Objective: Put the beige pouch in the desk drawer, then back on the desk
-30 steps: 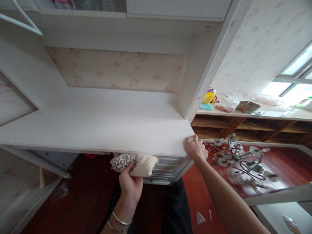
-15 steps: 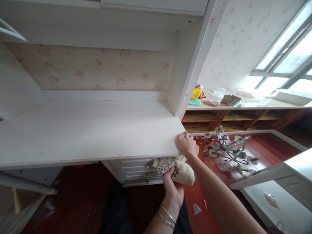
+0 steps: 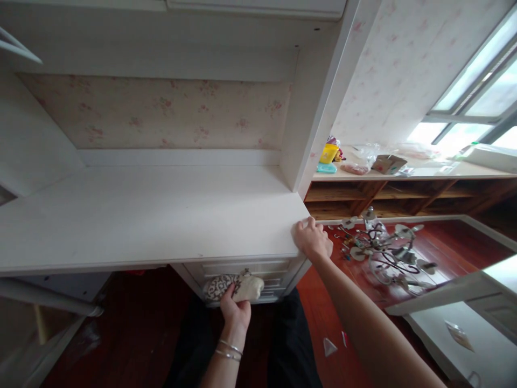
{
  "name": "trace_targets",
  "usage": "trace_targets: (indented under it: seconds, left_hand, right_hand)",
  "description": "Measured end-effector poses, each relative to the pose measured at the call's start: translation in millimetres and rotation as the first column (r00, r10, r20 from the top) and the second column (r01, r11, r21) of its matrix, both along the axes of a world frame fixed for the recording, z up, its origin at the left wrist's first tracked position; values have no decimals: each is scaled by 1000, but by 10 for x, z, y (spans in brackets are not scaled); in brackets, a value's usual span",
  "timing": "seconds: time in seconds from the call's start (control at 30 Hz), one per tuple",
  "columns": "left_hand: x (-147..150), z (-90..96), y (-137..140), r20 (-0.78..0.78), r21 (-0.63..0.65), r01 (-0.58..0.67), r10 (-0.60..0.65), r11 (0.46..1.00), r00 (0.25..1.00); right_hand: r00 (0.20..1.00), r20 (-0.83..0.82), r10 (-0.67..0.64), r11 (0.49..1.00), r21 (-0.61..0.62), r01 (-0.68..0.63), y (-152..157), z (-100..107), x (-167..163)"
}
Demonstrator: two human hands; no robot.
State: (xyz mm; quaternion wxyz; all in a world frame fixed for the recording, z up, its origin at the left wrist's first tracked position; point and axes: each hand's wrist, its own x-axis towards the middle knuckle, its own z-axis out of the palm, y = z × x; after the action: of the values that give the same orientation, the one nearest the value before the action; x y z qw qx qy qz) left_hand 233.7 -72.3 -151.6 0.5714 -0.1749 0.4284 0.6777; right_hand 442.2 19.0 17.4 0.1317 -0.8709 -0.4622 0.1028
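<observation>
My left hand [image 3: 236, 312], with two thin bangles at the wrist, is closed around a bundled cream cloth [image 3: 248, 288] that has a dark scroll pattern on its left part. It looks soft and thick; its exact kind is unclear. The bundle is in front of the white drawers [image 3: 283, 267] below the desk top and covers part of them. At the right front corner of the white desk [image 3: 161, 215], my right hand [image 3: 314, 238] grips the edge, fingers bent over the side.
A chandelier [image 3: 388, 250] lies on the red wooden floor to the right, small parts beside it. Beyond it, a low shelf unit [image 3: 404, 191] bears a yellow container [image 3: 328, 153], plastic bags and an opened box [image 3: 388, 164]. White furniture [image 3: 448, 334] stands at lower right.
My left hand has moved left with the cloth, from near the right end of the drawers to their left part. My right hand stays on the desk corner. The view has shifted slightly.
</observation>
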Motion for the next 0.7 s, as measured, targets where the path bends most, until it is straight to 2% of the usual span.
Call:
trace_targets:
  seconds: [0.07, 0.13, 0.23, 0.33, 0.4, 0.5, 0.6, 0.7]
  left_hand:
    - [-261, 162, -6, -14, -33, -107, 106, 994, 994]
    - [-473, 387, -40, -25, 28, -153, 154, 988, 988]
    - [-660, 748, -124, 11, 164, -140, 140, 977, 990]
    - [-646, 1011, -206, 92, 283, -88, 65, 955, 994]
    - [-509, 1095, -243, 141, 298, -38, -4, 954, 990]
    - [-126, 1099, -264, 222, 249, 112, -170, 962, 960]
    - [384, 1017, -239, 305, 217, 189, -250, 958, 919]
    - [887, 882, -181, 315, 182, 213, -262, 960, 912]
  right_hand:
    - [1000, 0, 6, 1000, -5, -6, 3, -2, 3]
    - [1000, 3, 15, 1000, -10, -15, 3, 2, 4]
    - [1000, 3, 18, 1000, -16, -18, -1, 13, 2]
    - [1000, -1, 17, 1000, -15, -17, -5, 20, -1]
    - [1000, -4, 18, 1000, -12, -18, -5, 24, -4]
    - [1000, -3, 12, 1000, -18, -12, -3, 30, -11]
    - [1000, 7, 9, 1000, -26, -8, -2, 32, -19]
    - [1000, 16, 9, 1000, -23, -9, -1, 22, -21]
